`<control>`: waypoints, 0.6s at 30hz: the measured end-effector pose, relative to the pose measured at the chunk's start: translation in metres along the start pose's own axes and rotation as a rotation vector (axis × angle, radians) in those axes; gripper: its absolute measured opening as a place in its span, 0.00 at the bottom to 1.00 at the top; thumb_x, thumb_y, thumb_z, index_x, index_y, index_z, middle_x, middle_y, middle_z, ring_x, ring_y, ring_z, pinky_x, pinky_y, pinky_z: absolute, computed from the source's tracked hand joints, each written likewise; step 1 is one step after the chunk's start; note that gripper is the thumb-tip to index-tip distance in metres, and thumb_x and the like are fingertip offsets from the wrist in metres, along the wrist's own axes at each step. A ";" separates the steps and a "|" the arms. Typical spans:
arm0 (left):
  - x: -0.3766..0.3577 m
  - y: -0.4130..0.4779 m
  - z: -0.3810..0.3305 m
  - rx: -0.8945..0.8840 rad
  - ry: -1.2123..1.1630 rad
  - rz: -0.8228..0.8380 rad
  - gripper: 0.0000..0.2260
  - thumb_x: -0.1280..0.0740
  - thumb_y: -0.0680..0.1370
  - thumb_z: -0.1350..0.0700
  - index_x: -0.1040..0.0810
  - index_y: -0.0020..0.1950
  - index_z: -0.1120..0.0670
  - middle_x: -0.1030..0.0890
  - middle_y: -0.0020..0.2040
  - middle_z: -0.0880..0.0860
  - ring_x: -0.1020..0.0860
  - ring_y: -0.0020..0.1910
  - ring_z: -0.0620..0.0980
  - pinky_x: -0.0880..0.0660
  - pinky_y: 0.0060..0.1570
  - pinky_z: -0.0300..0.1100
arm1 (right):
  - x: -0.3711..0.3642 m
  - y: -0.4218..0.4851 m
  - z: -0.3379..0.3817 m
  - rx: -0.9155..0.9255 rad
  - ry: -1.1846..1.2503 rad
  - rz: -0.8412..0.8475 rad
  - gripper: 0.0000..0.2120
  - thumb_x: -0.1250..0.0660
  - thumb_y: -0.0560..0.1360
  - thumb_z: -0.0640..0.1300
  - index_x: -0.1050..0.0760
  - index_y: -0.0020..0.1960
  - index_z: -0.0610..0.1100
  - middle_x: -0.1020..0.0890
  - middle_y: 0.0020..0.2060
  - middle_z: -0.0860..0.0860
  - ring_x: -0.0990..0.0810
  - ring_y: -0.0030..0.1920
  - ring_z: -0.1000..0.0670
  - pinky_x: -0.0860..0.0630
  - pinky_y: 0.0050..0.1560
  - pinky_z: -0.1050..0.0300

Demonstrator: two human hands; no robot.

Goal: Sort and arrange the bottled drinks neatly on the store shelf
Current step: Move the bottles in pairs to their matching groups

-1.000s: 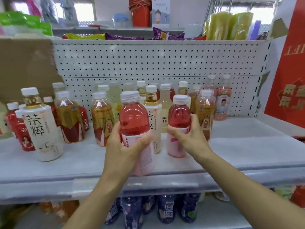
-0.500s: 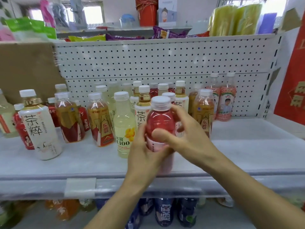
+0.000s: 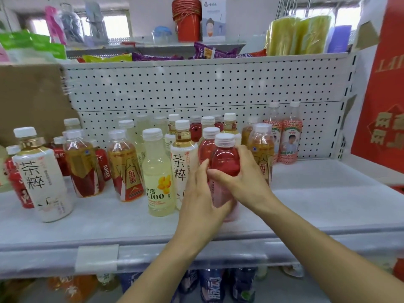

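Observation:
A pink drink bottle (image 3: 225, 158) with a white cap stands upright on the white shelf (image 3: 317, 206), just right of centre. My left hand (image 3: 201, 200) wraps its lower part from the left and my right hand (image 3: 244, 178) grips its middle from the right. A second pink bottle (image 3: 206, 143) stands directly behind it. To the left stand a white tea bottle (image 3: 182, 162) and a pale yellow C100 bottle (image 3: 158, 173). An amber tea bottle (image 3: 262, 147) stands just right of my right hand.
More amber, red and white bottles (image 3: 41, 176) fill the shelf's left half. Two red-patterned bottles (image 3: 288, 134) stand at the back right by the pegboard. The shelf's right half is bare. A red box (image 3: 384, 95) borders the right side. Dark bottles (image 3: 212, 285) sit on the lower shelf.
My left hand carried the front pink bottle to the right and set it down in front of the other pink bottle. My right hand let go of that bottle and closed on the front one.

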State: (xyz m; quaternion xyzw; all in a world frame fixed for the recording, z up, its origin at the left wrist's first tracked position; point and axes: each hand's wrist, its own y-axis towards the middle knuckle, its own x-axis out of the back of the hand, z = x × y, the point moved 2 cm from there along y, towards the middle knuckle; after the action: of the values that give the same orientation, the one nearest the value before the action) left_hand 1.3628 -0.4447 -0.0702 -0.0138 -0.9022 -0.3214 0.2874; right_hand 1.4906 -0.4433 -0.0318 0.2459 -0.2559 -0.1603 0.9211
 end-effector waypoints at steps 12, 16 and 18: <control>-0.022 0.000 -0.001 0.006 0.124 -0.214 0.47 0.21 0.68 0.50 0.46 0.79 0.52 0.37 0.74 0.51 0.37 0.73 0.47 0.35 0.72 0.43 | 0.058 0.035 -0.076 -0.187 -0.010 -0.285 0.38 0.25 0.71 0.51 0.42 0.73 0.48 0.33 0.66 0.49 0.32 0.66 0.49 0.30 0.67 0.48; -0.023 -0.007 -0.023 -0.281 0.125 -0.417 0.32 0.26 0.73 0.53 0.37 0.73 0.56 0.31 0.65 0.54 0.29 0.63 0.52 0.30 0.66 0.42 | 0.047 0.057 -0.101 -0.293 0.098 -0.065 0.43 0.20 0.66 0.48 0.41 0.72 0.47 0.25 0.63 0.50 0.25 0.63 0.48 0.28 0.67 0.43; -0.031 -0.006 -0.037 -0.404 0.069 -0.355 0.27 0.29 0.74 0.55 0.35 0.71 0.55 0.30 0.62 0.50 0.27 0.58 0.50 0.27 0.62 0.40 | 0.046 0.058 -0.105 -0.275 0.091 -0.069 0.35 0.20 0.66 0.48 0.36 0.65 0.47 0.22 0.56 0.51 0.21 0.56 0.50 0.25 0.63 0.45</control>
State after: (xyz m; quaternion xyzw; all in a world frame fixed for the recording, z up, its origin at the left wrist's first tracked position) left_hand 1.4063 -0.4666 -0.0667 0.0987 -0.7977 -0.5405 0.2486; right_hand 1.5957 -0.3752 -0.0613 0.1329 -0.1808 -0.2143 0.9506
